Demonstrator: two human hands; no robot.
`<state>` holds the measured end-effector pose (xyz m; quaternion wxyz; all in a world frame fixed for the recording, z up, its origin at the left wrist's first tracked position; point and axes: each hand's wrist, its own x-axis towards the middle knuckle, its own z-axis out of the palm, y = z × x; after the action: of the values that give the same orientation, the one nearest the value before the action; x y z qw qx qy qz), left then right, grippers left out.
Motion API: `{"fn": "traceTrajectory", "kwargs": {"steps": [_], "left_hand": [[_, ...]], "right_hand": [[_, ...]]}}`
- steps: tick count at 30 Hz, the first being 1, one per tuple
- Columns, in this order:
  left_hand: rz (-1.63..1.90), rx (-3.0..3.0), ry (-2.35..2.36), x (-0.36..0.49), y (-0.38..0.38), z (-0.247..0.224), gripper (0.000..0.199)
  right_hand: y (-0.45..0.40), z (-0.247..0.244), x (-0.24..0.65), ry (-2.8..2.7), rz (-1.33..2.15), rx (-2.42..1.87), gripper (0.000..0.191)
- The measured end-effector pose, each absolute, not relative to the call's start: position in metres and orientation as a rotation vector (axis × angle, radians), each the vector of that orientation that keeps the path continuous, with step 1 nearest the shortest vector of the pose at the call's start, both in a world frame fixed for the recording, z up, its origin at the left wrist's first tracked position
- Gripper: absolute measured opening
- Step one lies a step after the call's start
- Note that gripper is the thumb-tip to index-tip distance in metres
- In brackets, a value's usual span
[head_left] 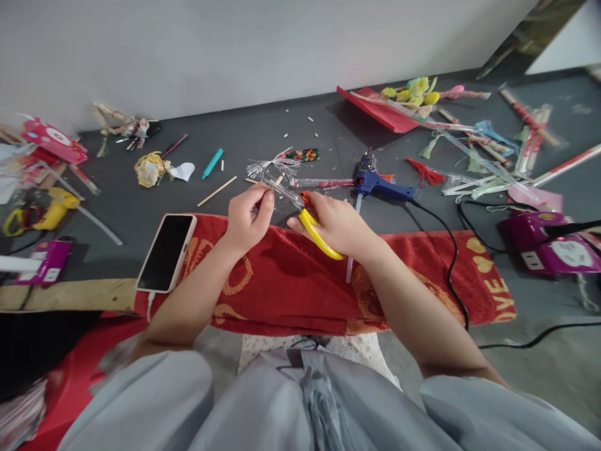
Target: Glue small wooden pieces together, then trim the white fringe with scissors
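Observation:
My left hand point(251, 216) pinches a thin clear plastic strip point(285, 193) between thumb and fingers. Close to its right, my right hand point(333, 224) is wrapped round yellow-handled scissors point(322, 239), whose blades point up and left at the strip. Whether the blades are parted is too small to tell. Silvery white strands point(273, 165) fan out just beyond my left hand, beside a patterned dark piece point(303, 155). A blue glue gun point(382, 186) lies to the right of my right hand. Both forearms pass over a red towel point(286, 282).
A charging phone point(166, 253) lies at the towel's left end. A teal pen point(213, 163) and a wooden stick point(216, 191) lie ahead. Red paper point(382, 111) is at the back right. Purple power blocks point(549, 243) and black cables lie right.

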<state>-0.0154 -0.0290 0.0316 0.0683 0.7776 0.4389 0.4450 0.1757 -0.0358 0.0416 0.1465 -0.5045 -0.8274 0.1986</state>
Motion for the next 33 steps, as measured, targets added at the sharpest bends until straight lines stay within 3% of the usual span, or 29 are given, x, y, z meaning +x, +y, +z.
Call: {"fn": "traceTrajectory", "kwargs": {"steps": [33], "left_hand": [[1.194, 2.333, 1.374, -0.0186, -0.0274, 0.0339, 0.041]], "right_hand": [[-0.0353, 0.0426, 0.1762, -2.382, 0.609, -1.455, 0.062]]}}
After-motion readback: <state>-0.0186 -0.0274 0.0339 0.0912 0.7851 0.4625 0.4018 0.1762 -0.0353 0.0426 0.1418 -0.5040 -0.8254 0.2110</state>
